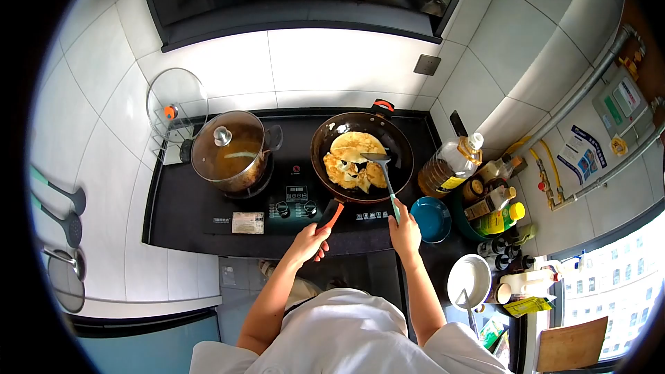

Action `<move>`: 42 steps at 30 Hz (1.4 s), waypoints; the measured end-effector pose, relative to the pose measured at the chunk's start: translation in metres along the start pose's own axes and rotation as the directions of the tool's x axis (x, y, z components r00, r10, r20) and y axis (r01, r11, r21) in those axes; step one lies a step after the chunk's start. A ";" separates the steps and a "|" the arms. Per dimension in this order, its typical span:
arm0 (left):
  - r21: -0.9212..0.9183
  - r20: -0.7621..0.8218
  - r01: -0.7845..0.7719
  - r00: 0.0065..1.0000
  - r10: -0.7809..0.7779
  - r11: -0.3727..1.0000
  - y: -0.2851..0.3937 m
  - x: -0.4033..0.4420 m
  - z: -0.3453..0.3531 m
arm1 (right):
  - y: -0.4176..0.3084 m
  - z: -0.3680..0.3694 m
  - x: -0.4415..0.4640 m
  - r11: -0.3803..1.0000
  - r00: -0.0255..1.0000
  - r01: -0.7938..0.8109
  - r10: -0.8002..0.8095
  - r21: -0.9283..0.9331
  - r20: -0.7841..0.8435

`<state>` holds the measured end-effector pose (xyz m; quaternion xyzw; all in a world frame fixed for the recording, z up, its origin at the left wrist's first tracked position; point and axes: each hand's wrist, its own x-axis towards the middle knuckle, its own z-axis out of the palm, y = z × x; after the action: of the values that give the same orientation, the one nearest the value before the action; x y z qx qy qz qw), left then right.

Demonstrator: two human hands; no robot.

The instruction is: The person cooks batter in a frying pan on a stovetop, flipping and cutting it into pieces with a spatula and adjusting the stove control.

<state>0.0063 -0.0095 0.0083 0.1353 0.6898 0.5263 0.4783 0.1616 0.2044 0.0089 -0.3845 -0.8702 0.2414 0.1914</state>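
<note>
My left hand [309,242] is closed round the black and red handle of a dark wok [325,129] on the right side of the cooktop. Pieces of browned yellow food that look like fried egg [355,146] lie in the wok. Closed on the pale green handle of a spatula [388,179] is my right hand [405,230]. The spatula's grey blade touches the right edge of the egg. To the left, a lidded glass pot [237,169] with brownish liquid stands on the other burner.
Right of the wok are a blue bowl [431,219], a large oil bottle [449,166] and several seasoning bottles [492,202]. A white pot [469,281] stands nearer me. A glass lid [177,100] leans in a rack at left; utensils [72,228] hang on the left wall.
</note>
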 end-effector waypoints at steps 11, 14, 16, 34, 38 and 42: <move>0.019 -0.003 -0.029 1.000 0.029 0.999 -0.006 -0.002 0.001 | 0.001 -0.002 0.001 0.999 0.999 0.024 -0.022 0.043 -0.044; -0.104 0.001 -0.039 0.999 0.039 0.994 -0.013 0.000 -0.002 | 0.000 -0.001 0.001 0.999 0.998 0.028 -0.026 0.034 -0.061; -0.114 -0.039 -0.001 0.999 -0.004 0.993 -0.019 0.001 -0.006 | 0.006 0.001 -0.002 0.999 0.996 0.049 -0.047 0.018 -0.074; 0.016 -0.370 -0.058 0.927 0.060 0.998 -0.054 0.045 -0.045 | 0.006 0.001 -0.020 0.999 0.993 0.038 -0.037 0.003 -0.108; 0.346 -0.466 -0.238 0.796 0.387 0.907 -0.092 0.099 -0.061 | 0.001 -0.006 -0.021 0.999 0.995 0.010 -0.005 0.049 -0.098; 0.427 -0.483 -0.216 0.767 0.423 0.878 -0.096 0.125 -0.055 | 0.002 -0.009 -0.023 1.000 0.995 0.012 -0.011 0.018 -0.098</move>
<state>-0.0709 0.0043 -0.1387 0.1736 0.8469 0.4871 0.1238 0.1825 0.1907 0.0119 -0.3892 -0.8597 0.2290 0.2388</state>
